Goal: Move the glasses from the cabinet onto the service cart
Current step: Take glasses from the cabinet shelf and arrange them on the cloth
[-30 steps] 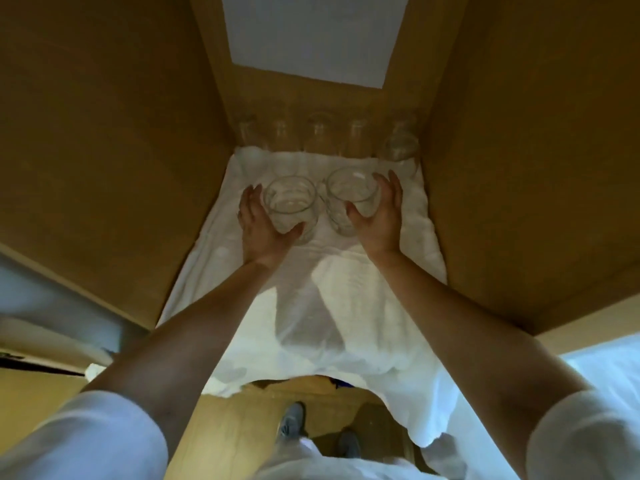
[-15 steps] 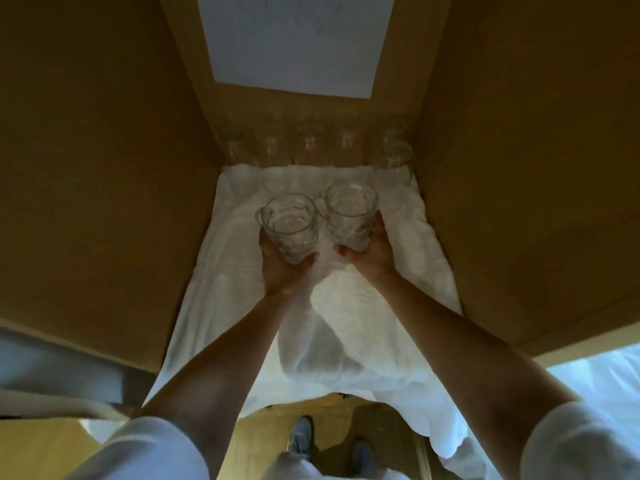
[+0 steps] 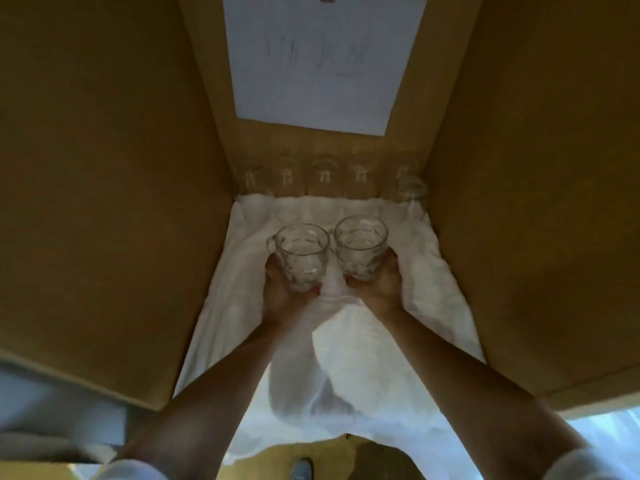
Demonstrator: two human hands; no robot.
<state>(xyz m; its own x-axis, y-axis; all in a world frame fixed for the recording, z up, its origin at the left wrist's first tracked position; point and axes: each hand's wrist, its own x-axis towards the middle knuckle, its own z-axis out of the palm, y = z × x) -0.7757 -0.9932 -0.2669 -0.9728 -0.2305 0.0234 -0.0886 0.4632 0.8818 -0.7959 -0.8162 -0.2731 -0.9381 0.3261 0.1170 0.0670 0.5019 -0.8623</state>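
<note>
Each hand grips a dimpled glass mug inside the cabinet (image 3: pixel 104 202): the left hand (image 3: pixel 285 294) is wrapped under and around the left mug (image 3: pixel 300 256), the right hand (image 3: pixel 379 285) cups the right mug (image 3: pixel 360 249), both upright above the white cloth (image 3: pixel 398 358) and almost touching each other. The mugs sit at the far end of both arms, between the side walls, so the move out likely runs straight back toward the body, with more glasses (image 3: pixel 323 176) lined up behind along the back wall
</note>
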